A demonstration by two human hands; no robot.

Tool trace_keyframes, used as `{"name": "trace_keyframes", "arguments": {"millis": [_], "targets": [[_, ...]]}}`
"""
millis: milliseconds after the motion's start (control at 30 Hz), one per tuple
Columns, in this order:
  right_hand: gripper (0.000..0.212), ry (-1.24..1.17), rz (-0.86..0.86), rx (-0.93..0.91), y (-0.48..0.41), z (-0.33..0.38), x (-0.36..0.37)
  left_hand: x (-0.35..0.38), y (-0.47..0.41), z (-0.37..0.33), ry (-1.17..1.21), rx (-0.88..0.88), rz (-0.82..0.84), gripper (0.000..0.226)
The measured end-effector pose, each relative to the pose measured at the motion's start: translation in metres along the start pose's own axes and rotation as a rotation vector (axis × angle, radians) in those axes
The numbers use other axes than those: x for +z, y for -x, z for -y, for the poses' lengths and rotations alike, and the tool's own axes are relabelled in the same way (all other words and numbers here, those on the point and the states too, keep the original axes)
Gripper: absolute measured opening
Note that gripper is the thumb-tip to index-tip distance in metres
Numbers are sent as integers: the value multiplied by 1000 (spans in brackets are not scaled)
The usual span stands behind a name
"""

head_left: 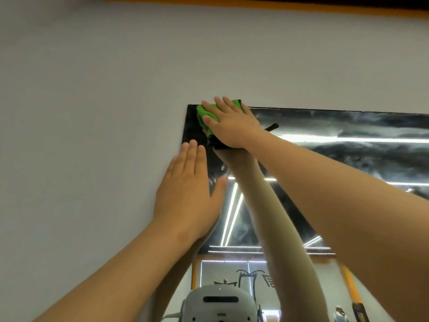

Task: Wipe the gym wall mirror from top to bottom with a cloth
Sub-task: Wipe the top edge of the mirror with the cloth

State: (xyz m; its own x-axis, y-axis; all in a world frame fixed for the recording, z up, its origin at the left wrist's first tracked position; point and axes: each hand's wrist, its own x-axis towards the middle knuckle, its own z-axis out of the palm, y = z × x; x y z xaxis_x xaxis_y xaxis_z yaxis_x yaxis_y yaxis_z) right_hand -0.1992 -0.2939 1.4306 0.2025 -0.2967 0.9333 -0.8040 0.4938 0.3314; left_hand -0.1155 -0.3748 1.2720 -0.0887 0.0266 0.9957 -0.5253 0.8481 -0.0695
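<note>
Head view looks up at a pale grey wall (92, 89) with one mirror (348, 140) mounted on it, and I count two hands, one cloth and one orange strip (255, 2) running along the top of the wall. My right hand (232, 126) lies flat with fingers spread over the single green cloth (204, 113), pressing it against the glass at the mirror's top left corner; the cloth bunches out past the fingertips and reaches the upper edge of the mirror. My left hand (188, 194) is released and holds nothing, its palm flat across the mirror's left edge, fingers together on the wall and thumb over the glass, below and to the left of the cloth. Streaks and smears cover the glass to the right of the cloth. I see several bright light bars reflected in the mirror, along with both forearms and a white head-worn device (218, 305) at the bottom.
</note>
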Motion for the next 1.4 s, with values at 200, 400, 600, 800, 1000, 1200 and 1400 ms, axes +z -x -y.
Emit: {"name": "trace_keyframes", "arguments": {"millis": [200,400,600,800,1000,1200,1400], "targets": [[53,-12,-34,210,-13,0,-1,-7,46,44,78,84,-6,76],[54,2,-23,174,-42,78,10,1,44,49,97,107,-63,81],[54,-16,-29,123,-34,90,16,3,43,53,102,130,-86,86],[53,-26,-49,201,-14,27,4,-2,44,52,82,129,-39,84],[57,-49,-69,484,43,-65,-14,1,45,53,86,124,-48,75],[57,-56,-91,424,25,13,1,1,46,50,89,123,-59,88],[54,-48,-62,193,12,89,18,-1,42,52,109,122,-89,71]]}}
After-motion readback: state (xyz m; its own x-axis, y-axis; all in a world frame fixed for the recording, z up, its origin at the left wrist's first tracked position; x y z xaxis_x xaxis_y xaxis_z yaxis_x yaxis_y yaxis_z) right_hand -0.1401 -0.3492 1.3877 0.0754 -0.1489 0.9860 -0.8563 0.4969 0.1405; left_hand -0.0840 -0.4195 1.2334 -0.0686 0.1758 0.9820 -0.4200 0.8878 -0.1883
